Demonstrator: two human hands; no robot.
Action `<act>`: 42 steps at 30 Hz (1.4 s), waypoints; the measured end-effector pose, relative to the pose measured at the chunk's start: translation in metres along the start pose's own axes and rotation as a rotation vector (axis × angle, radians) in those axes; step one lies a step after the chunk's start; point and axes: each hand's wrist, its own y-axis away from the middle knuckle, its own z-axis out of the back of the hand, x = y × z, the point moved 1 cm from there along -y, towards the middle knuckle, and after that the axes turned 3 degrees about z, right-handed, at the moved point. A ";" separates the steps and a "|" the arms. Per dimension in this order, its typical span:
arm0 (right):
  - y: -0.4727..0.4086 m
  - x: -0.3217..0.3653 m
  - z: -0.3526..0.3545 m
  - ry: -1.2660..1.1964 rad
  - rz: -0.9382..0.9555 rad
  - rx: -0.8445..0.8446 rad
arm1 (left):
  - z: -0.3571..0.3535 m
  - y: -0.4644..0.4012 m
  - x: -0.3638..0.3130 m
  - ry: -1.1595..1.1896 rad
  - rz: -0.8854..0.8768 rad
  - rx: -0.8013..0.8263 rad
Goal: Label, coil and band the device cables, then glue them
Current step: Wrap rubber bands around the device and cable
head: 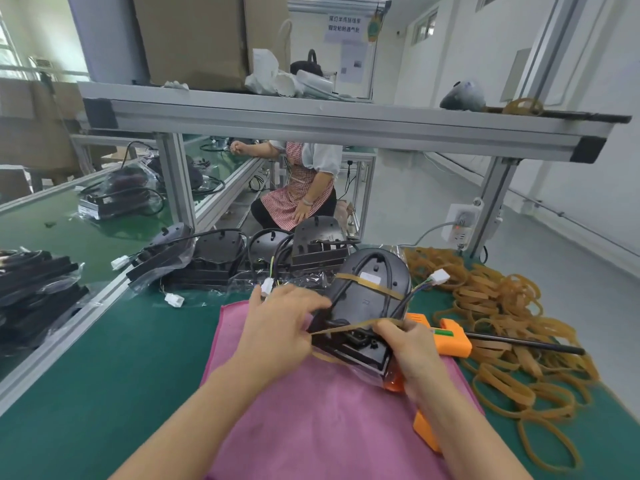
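A: How are the hands set?

B: Both forearms reach in from the near edge over the pink cloth [311, 427]. The left hand [277, 327] lies palm down at the left side of the black device [367, 306], fingers curled and pinching one end of a rubber band [349, 328]. The right hand [412, 351] is on the device's near right corner, fingers clenched around the other end, so the band is stretched taut across the device's near part.

A: Where does the device sit, and which way does it run?

B: On the cloth, on the green table [131, 358]. Its long axis runs from the near end between the hands up and away, slightly to the right, with the rounded end farthest. A second band [367, 285] already crosses the far part over the coiled black cable [372, 268], and a white plug [439, 276] sticks out to the right.

A: Room around it?

B: Tight on the right: an orange glue gun [450, 337] lies just beside the device, partly under the right hand, and the pile of bands [512, 323] is beyond that. More black devices [221, 258] crowd the far side. The cloth near the person and the table on the left are open up to the metal rail [69, 327].
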 end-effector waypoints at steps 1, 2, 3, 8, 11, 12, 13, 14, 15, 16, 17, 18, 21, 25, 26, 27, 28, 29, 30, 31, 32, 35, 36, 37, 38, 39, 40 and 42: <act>-0.001 0.001 0.000 -0.005 -0.001 -0.001 | -0.001 0.004 -0.003 -0.083 -0.113 -0.103; -0.002 0.002 -0.001 0.004 0.005 -0.002 | -0.002 0.008 -0.007 -0.093 -0.210 -0.149; -0.002 0.005 -0.001 0.025 0.018 -0.001 | -0.004 0.011 -0.010 -0.066 -0.292 -0.178; 0.004 0.011 -0.008 -0.144 -0.035 -0.002 | -0.010 0.013 -0.024 -0.049 -0.450 -0.181; 0.008 0.017 -0.012 -0.261 -0.103 0.005 | -0.017 0.017 -0.024 -0.032 -0.440 -0.265; 0.008 0.020 -0.012 -0.256 -0.095 0.027 | -0.019 0.017 -0.023 0.030 -0.425 -0.300; 0.007 0.023 -0.011 -0.235 -0.062 0.050 | -0.020 0.015 -0.021 0.143 -0.387 -0.327; 0.007 0.026 -0.009 -0.197 -0.018 0.067 | -0.019 0.013 -0.019 0.288 -0.315 -0.329; 0.006 0.028 -0.008 -0.146 0.021 0.073 | -0.018 0.011 -0.015 0.429 -0.210 -0.312; 0.006 0.028 -0.005 -0.093 0.053 0.074 | -0.018 0.007 -0.011 0.548 -0.090 -0.263; 0.007 0.027 -0.003 -0.055 0.078 0.081 | -0.020 0.004 -0.008 0.643 0.012 -0.182; 0.008 0.024 -0.001 -0.039 0.089 0.098 | -0.022 0.002 -0.004 0.706 0.084 -0.125; 0.011 0.018 0.003 -0.035 0.096 0.127 | -0.025 0.000 0.005 0.816 0.244 -0.178; 0.011 0.021 0.009 -0.133 0.077 0.126 | -0.029 0.008 0.016 0.609 0.202 -0.080; 0.011 0.022 0.011 -0.144 0.077 0.126 | -0.029 0.010 0.015 0.633 0.154 0.023; 0.011 0.024 0.012 -0.154 0.074 0.132 | -0.029 0.013 0.014 0.697 0.110 0.121; 0.011 0.026 0.012 -0.172 0.069 0.142 | -0.029 0.014 0.013 0.771 0.083 0.174; 0.011 0.029 0.012 -0.202 0.060 0.149 | -0.028 0.012 0.015 0.843 0.082 0.187; 0.010 0.030 0.012 -0.232 0.046 0.160 | -0.029 0.010 0.018 0.895 0.096 0.177; 0.010 0.034 0.012 -0.250 0.039 0.179 | -0.030 0.009 0.021 0.944 0.114 0.161; 0.009 0.038 0.012 -0.253 0.046 0.206 | -0.030 0.009 0.023 0.971 0.118 0.147; 0.008 0.040 0.011 -0.235 0.058 0.269 | -0.014 0.006 0.029 0.647 -0.115 -0.092; 0.011 0.040 0.009 -0.220 0.047 0.278 | -0.005 0.005 0.031 0.451 -0.265 -0.195; 0.012 0.038 0.006 -0.212 0.030 0.273 | 0.002 0.003 0.033 0.262 -0.395 -0.280; 0.013 0.038 0.004 -0.224 0.014 0.256 | 0.002 0.001 0.035 0.156 -0.461 -0.335; 0.013 0.037 0.002 -0.257 0.008 0.237 | -0.003 0.001 0.035 0.165 -0.437 -0.360; 0.013 0.039 0.000 -0.281 0.012 0.224 | -0.013 0.005 0.034 0.293 -0.302 -0.348; 0.010 0.042 -0.004 -0.293 0.020 0.181 | -0.036 0.014 0.026 0.765 0.078 -0.161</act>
